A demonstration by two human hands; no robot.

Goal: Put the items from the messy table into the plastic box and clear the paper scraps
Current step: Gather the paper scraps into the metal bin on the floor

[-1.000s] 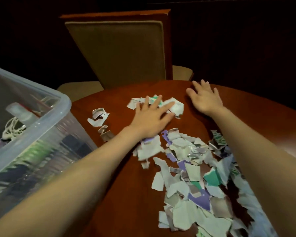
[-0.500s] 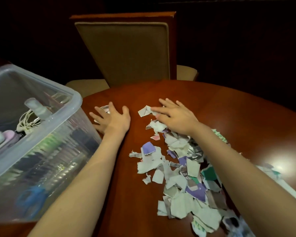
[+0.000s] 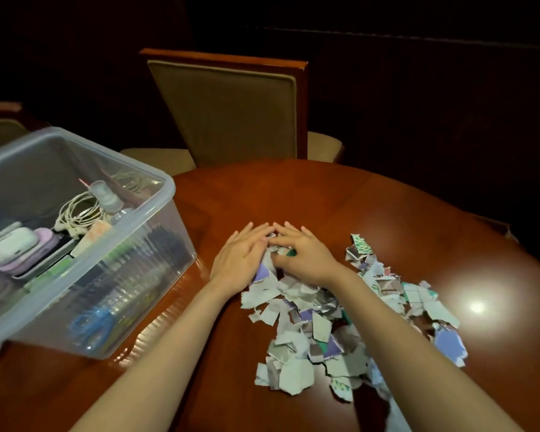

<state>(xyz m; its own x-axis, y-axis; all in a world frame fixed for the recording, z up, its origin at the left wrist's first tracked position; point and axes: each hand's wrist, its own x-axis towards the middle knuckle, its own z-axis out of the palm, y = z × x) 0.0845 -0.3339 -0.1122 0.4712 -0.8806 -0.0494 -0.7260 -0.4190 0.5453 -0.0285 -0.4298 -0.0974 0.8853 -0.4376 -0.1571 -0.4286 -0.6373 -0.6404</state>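
Your left grip [image 3: 238, 260] and right grip [image 3: 303, 257], both spread flat and clutching nothing, meet fingertip to fingertip, herding scraps [image 3: 293, 372] into one scoopable pile on the worktop [image 3: 262, 188].

my left hand [image 3: 239, 260] and my right hand [image 3: 303, 257] rest side by side to the right of the plastic box [image 3: 156, 232], fingertips touching, both on the far end of the paper scraps [image 3: 296, 325]. the pile trails further right of the box and nearer to me. inside the box lie a coiled white cable [image 3: 78, 213] and a small bottle [image 3: 106, 194]. beyond the box's far right corner stands a padded chair [image 3: 231, 113].
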